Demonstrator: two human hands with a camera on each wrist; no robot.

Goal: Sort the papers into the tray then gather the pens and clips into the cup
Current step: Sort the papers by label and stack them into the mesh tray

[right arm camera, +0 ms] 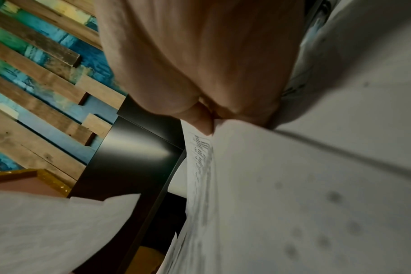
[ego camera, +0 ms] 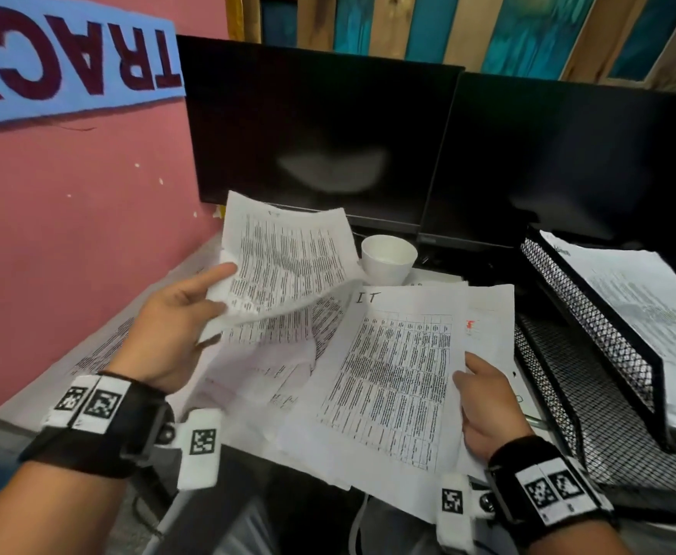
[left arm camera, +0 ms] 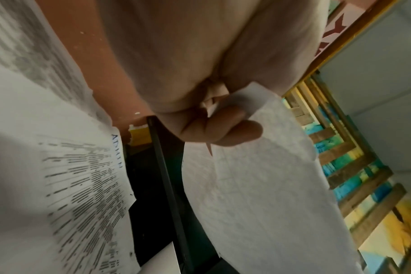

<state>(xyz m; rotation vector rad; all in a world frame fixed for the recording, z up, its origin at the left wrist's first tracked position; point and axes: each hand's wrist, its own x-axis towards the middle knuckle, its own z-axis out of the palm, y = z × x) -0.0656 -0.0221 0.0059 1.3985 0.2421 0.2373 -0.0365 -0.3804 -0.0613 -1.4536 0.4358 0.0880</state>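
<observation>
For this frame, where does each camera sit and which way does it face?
Head: above the desk, looking down at papers, cup, tray; both forearms and hands show.
Left wrist: under the left hand, looking along its fingers pinching a sheet.
Right wrist: under the right hand, facing its held sheet.
Shared: all show the dark monitor.

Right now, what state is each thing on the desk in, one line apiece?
left hand: holds a printed sheet lifted off the pile.
right hand: pinches a sheet marked IT at its right edge.
cup: upright; no pens or clips show in it.
tray: upper tier holds papers; lower tier's visible mesh is bare.
monitors: dark.
</observation>
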